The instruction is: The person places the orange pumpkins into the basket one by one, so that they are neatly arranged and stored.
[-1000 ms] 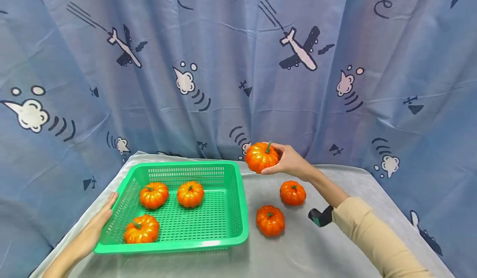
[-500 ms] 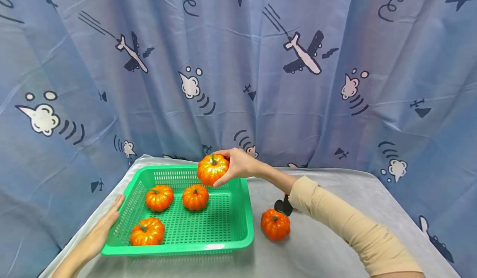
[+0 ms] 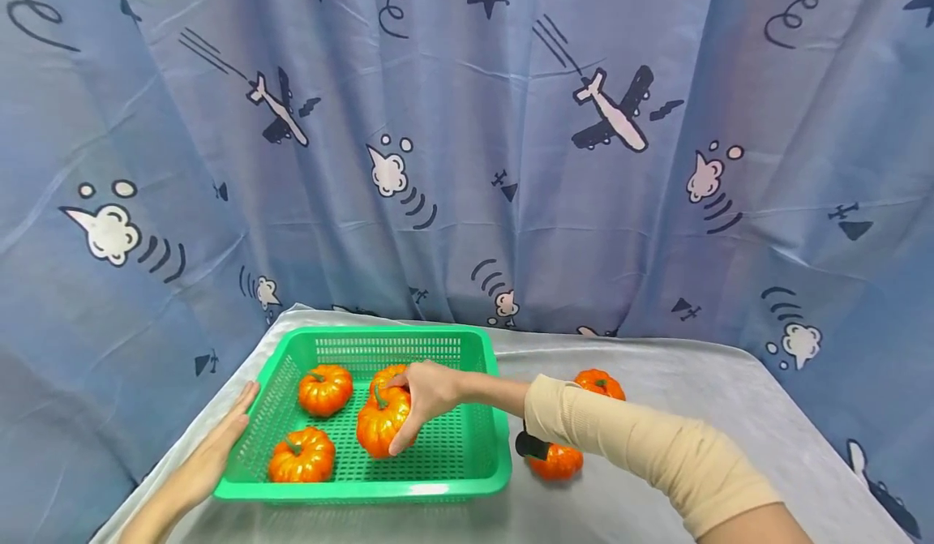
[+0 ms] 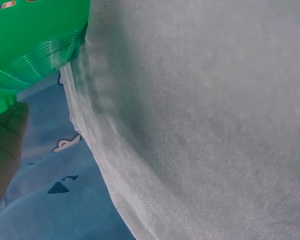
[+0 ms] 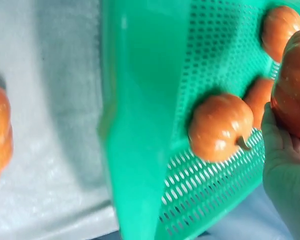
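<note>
My right hand (image 3: 432,392) grips a shiny orange pumpkin (image 3: 379,429) with a green stem, thumb on its near side. It hangs inside the green basket (image 3: 365,491), overlapping another pumpkin (image 3: 385,375) behind it in the head view. Two more pumpkins lie along the basket's left part, one at the back (image 3: 325,391) and one in front (image 3: 302,456). The right wrist view shows the held pumpkin (image 5: 296,85) above the others. My left hand (image 3: 213,453) rests along the basket's left rim with straight fingers; the left wrist view shows its fingertips (image 4: 17,116) at the green edge.
Right of the basket, two pumpkins lie on the white-covered table (image 3: 671,374): one farther back (image 3: 600,382), one nearer (image 3: 558,464), both partly behind the right arm. A black wrist camera (image 3: 533,446) sits under that sleeve. A blue patterned curtain (image 3: 467,163) hangs behind.
My right hand has carried the pumpkin from the right of the basket leftward over its rim, then down inside. My left hand stays at the left rim. The head view has shifted slightly.
</note>
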`<state>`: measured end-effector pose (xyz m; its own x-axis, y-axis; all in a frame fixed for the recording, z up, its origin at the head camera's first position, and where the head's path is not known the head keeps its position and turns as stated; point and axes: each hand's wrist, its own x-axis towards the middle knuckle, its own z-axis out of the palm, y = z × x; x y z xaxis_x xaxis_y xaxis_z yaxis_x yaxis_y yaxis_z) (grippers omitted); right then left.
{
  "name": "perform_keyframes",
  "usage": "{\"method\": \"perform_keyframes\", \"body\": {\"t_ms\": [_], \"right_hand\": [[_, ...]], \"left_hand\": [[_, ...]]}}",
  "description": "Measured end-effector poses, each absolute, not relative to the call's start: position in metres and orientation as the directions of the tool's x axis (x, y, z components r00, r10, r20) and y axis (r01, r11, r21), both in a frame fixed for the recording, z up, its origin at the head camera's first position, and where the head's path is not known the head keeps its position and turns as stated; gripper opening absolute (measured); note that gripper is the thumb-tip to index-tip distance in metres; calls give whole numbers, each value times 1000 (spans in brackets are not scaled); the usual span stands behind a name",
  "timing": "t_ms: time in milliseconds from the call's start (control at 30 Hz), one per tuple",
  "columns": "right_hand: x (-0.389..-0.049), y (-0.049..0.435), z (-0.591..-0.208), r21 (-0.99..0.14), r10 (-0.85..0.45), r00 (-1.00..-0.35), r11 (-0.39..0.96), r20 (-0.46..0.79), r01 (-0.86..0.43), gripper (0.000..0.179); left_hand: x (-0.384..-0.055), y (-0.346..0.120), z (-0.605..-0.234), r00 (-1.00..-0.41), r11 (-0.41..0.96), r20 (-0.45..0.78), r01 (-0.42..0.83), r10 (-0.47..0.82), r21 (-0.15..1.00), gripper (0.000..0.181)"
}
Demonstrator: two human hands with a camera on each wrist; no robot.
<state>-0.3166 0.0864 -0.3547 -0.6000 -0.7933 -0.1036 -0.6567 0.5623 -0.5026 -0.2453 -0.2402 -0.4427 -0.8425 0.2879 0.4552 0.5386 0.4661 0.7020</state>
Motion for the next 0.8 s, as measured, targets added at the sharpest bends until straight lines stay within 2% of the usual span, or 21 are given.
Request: {"method": "perform_keyframes", "body": {"t_ms": [67, 167, 300, 600, 800], "right_hand": [[-314, 87, -360, -490, -781, -611, 586, -130, -645, 49], [-309, 88, -371, -504, -769, -621, 602, -155, -620, 49], [-305, 87, -385, -545, -761, -624, 605, -179, -581, 64], [-303, 83, -402, -489, -763, -623, 615, -172, -618, 56], [-307, 87, -406, -511, -750, -620, 635, -229, -579, 66]], "left_hand": [[-247, -239, -441, -849, 462, 444, 528, 286, 712, 46], [-248, -237, -440, -866, 457, 416, 500, 279, 735, 47], [-248, -237, -441, -872, 453, 406, 489, 273, 745, 47], [-245, -240, -446, -849, 457, 458, 529, 265, 715, 46], [-245, -240, -444, -851, 456, 453, 524, 265, 719, 46]]}}
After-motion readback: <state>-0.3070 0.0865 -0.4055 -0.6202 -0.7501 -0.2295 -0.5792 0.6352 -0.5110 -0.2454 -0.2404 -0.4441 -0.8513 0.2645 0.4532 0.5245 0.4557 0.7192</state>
